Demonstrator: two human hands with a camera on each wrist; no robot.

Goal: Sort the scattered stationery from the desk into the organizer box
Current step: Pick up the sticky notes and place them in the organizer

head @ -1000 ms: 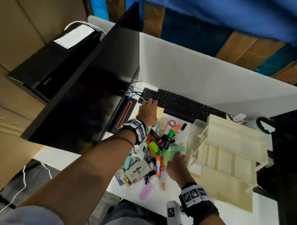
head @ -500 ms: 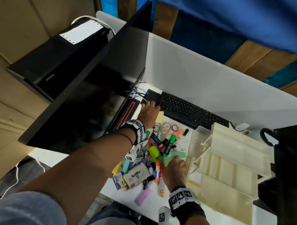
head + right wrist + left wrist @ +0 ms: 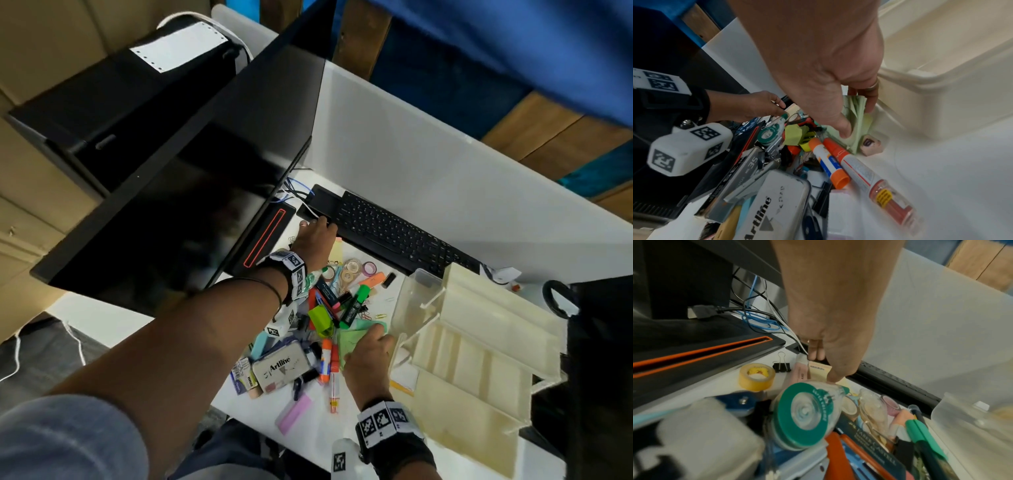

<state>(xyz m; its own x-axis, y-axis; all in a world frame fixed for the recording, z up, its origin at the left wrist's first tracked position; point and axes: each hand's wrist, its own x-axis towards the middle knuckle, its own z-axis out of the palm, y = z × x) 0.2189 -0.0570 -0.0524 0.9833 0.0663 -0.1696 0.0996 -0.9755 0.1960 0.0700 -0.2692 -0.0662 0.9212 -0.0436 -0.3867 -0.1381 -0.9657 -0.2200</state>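
Pinching green sticky notes [image 3: 856, 116], right hand [image 3: 368, 356] sits beside organizer box [image 3: 479, 346].

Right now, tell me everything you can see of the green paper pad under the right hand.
The green paper pad is a pale green stack of thin sheets, its edges fanned and slightly curled. It lies on the white desk at the edge of the stationery pile, close beside the cream organizer box. The right hand has a grip on it: thumb pressing the near face, fingers curled round the far edge. An orange-capped glue stick lies against its near side, and a small wooden block sits at its corner.
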